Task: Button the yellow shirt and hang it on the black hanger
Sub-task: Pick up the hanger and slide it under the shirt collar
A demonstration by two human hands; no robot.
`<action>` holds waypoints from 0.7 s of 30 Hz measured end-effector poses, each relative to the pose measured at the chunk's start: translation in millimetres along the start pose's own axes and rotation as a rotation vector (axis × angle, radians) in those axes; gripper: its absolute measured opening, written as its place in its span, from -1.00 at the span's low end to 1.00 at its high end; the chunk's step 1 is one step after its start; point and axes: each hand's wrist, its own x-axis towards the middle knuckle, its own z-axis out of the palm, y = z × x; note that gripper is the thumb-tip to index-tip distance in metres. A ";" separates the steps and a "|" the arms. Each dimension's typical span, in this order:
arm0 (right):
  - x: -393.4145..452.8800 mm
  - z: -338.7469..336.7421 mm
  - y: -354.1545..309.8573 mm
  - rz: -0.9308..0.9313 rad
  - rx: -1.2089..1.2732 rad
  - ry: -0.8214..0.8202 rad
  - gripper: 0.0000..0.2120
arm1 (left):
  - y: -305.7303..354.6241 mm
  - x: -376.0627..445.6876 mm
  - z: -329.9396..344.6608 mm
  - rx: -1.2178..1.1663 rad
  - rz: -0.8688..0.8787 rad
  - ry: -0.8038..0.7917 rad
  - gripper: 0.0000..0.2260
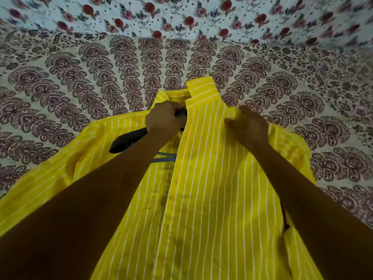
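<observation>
A yellow shirt [203, 178] with thin white stripes lies front-up on a patterned bedspread [80, 81], collar pointing away from me. My left hand [164, 118] grips the neck of the black hanger [129, 139] at the shirt's collar opening; the hanger's left arm lies on the left front panel and its grey bar [163, 157] shows in the placket gap. The hanger's right side is hidden under fabric. My right hand [249, 126] pinches the cloth at the shirt's right shoulder. The upper placket gapes; lower down the fronts overlap.
The bedspread with dark paisley motifs stretches on all sides of the shirt. Behind it hangs or lies a light fabric [181, 17] printed with red roses. Both of my forearms reach across the lower half of the shirt.
</observation>
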 end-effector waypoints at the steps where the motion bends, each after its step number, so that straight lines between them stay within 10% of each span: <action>1: 1.9 1.0 1.9 -0.007 -0.042 -0.035 -0.51 | 1.2 0.6 1.3 0.011 0.018 -0.002 -0.80; 10: 1.8 14.0 3.5 0.075 0.020 0.083 -0.70 | 16.3 -37.1 -11.8 0.058 0.311 0.251 -0.72; 16: 5.9 11.7 5.7 0.092 0.033 0.068 -0.49 | -20.7 -113.3 11.9 -0.281 0.026 0.228 -0.91; 21: 7.9 8.1 4.7 0.119 0.039 0.046 -0.69 | -49.1 -98.6 30.8 -0.279 -0.084 0.177 -0.85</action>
